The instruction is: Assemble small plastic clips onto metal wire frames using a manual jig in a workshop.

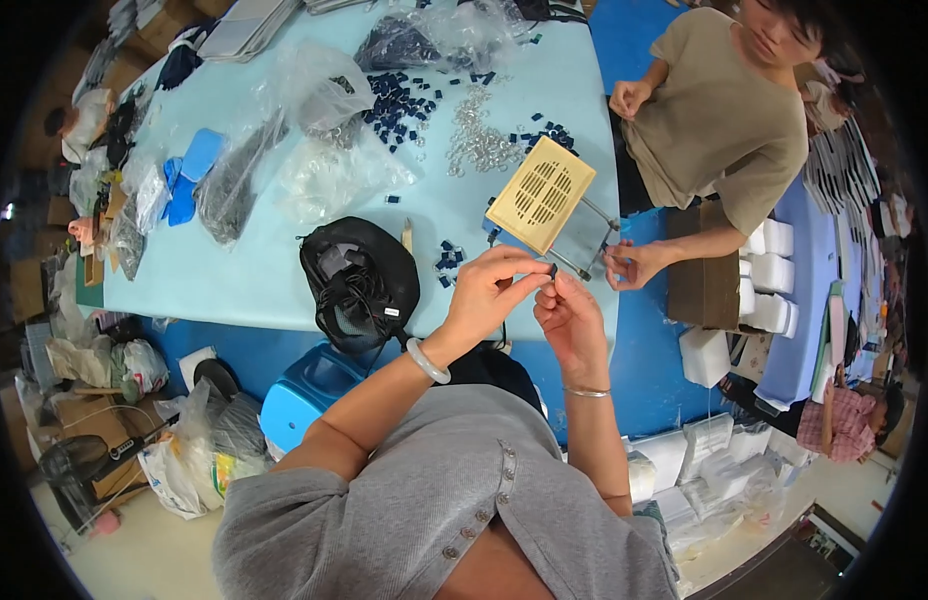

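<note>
Near the table's right front edge, my left hand [489,293] and my right hand [571,318] meet. Both pinch a small dark piece [553,271], too small to name more exactly. A pale bangle is on my left wrist and a thin silver one on my right. Just beyond my fingers stands a cream box with a slotted top [542,193] on a metal frame. A few small dark blue pieces [449,260] lie left of my left hand. Farther off are a pile of dark blue pieces [392,105] and a heap of small clear rings [476,135].
A black drawstring bag [360,285] sits at the table's front edge. Clear plastic bags [334,170] spread across the left and middle. To the right a co-worker [729,110] stands with one hand by the cream box. A carton of white blocks [709,270] is beside them; a blue stool [309,395] stands below.
</note>
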The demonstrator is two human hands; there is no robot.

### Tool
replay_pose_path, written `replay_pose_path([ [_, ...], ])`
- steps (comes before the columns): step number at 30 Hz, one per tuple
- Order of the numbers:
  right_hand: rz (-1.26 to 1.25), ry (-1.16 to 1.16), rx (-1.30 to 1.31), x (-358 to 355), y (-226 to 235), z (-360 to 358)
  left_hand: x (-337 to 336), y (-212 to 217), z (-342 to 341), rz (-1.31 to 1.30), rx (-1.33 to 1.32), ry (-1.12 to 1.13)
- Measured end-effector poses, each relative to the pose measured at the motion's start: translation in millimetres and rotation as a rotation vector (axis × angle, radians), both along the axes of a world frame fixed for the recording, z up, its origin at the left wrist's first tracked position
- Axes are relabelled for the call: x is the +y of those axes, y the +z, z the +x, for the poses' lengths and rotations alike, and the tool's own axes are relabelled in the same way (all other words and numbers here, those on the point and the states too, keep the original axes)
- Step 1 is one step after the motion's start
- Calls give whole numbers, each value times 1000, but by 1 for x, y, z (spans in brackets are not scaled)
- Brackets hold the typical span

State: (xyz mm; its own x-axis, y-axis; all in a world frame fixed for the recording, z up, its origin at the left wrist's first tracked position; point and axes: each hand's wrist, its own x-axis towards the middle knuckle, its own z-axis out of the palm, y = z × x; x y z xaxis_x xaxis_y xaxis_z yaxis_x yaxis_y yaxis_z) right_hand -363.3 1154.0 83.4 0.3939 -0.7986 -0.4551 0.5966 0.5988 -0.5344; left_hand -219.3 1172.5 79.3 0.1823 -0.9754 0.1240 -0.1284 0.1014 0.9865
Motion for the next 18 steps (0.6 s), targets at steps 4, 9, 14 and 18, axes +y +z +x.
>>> replay_pose_path([
  [4, -3, -9, -15, 4, 3, 6, 2, 4, 4, -12, -16, -5],
  [9, -45, 3, 65, 9, 3, 5, 6, 15, 7, 16, -63, -25],
  [14, -719, -157, 895, 15, 9, 13, 7, 13, 10, 45, -54, -24],
  [18, -1183, -145, 1308, 13, 19, 11, 7, 25, 8, 30, -151, -24],
])
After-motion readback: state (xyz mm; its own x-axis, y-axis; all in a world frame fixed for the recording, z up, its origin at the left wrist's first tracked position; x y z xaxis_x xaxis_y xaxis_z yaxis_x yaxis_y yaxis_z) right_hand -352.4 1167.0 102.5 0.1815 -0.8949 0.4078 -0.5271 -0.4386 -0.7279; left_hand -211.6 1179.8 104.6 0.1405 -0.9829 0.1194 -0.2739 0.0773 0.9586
